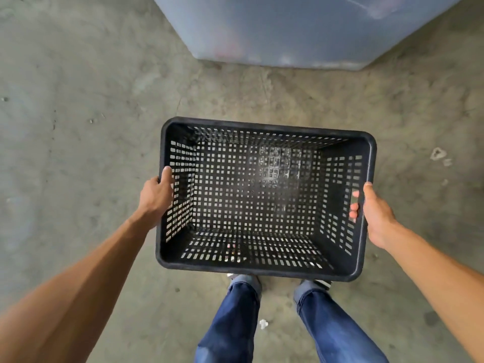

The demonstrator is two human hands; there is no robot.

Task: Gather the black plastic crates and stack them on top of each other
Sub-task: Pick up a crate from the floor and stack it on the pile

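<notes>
One black plastic crate (262, 127) with perforated walls and floor hangs in front of me above the concrete floor, its open top facing up and nothing inside. My left hand (156, 195) grips the rim of its left short side, thumb over the edge. On the opposite short side my right hand (374, 213) holds the rim, with fingertips showing through the wall openings. No other crate is in view.
A large grey-blue container (301, 30) stands on the floor straight ahead. My legs in blue jeans (235, 323) and my shoes are below the crate. Bare stained concrete (78, 100) spreads to the left and right, with small bits of debris (438, 154).
</notes>
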